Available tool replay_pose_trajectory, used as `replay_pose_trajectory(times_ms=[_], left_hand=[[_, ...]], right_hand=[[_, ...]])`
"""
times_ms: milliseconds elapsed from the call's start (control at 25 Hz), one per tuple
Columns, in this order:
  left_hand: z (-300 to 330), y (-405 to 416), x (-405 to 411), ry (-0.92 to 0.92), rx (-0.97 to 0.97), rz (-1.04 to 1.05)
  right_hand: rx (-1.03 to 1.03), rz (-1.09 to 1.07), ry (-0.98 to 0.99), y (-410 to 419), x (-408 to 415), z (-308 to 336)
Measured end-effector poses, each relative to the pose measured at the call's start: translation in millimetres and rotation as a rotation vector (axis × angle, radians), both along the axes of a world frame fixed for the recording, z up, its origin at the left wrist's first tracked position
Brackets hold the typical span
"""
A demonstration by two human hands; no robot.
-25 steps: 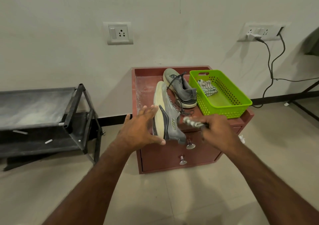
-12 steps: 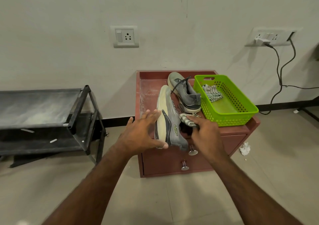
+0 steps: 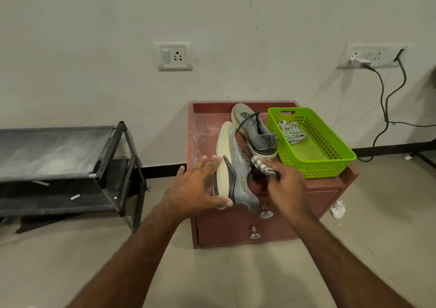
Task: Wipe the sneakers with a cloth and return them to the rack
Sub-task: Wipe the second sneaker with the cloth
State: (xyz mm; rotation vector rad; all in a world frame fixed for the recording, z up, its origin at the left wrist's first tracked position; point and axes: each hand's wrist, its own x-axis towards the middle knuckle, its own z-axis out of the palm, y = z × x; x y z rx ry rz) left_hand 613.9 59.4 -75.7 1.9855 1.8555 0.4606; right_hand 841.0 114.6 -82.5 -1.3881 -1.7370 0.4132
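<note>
A grey sneaker (image 3: 236,166) lies tipped on its side on the red cabinet (image 3: 328,194), its pale sole turned left. My left hand (image 3: 198,187) grips it at the heel, thumb under and fingers on the sole. My right hand (image 3: 286,185) holds a striped cloth (image 3: 260,166) bunched against the sneaker's upper, near the opening. The second grey sneaker (image 3: 257,133) rests upright behind it, laces loose. The black shoe rack (image 3: 118,156) stands on the floor to the left, its shelves dusty.
A green plastic basket (image 3: 330,159) with another striped cloth (image 3: 291,132) in it sits on the cabinet's right side. Two drawer knobs stick out of the cabinet front. A crumpled white scrap (image 3: 338,209) lies on the floor at right. Cables hang from a wall socket (image 3: 368,56).
My right hand with the cloth has moved left and up onto the sneaker's upper. My left hand keeps its hold on the heel. The camera has come closer and tilted down.
</note>
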Motion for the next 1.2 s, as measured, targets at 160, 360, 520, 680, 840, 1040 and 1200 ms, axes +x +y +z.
replay_pose_trajectory(times_ms=[160,360,520,680,840,1040,1200], left_hand=[[-1.7,3.1,-3.4,0.002,0.0,-0.002],[0.8,1.0,-5.3,0.043,-0.006,0.001],[8.9,0.0,4.3,0.034,-0.021,0.009],[16.9,-4.2,4.8,0.029,-0.04,0.03],[13.9,-1.9,1.1,0.007,-0.023,0.023],[13.2,-1.1,3.1,-0.01,-0.031,0.018],[13.3,-2.3,1.2,-0.042,-0.012,0.002]], right_hand=[[0.093,0.388,0.011,-17.1,-26.6,1.2],[-0.034,0.539,-0.263,-37.4,-0.4,-8.8],[-0.17,0.296,-0.343,-27.6,38.3,-2.0],[0.093,0.193,-0.035,-21.7,17.4,5.1],[-0.016,0.519,-0.09,-37.2,-11.2,0.3],[-0.124,0.033,-0.322,-14.0,30.3,-7.4],[0.15,0.274,0.071,-29.0,-15.3,7.3]])
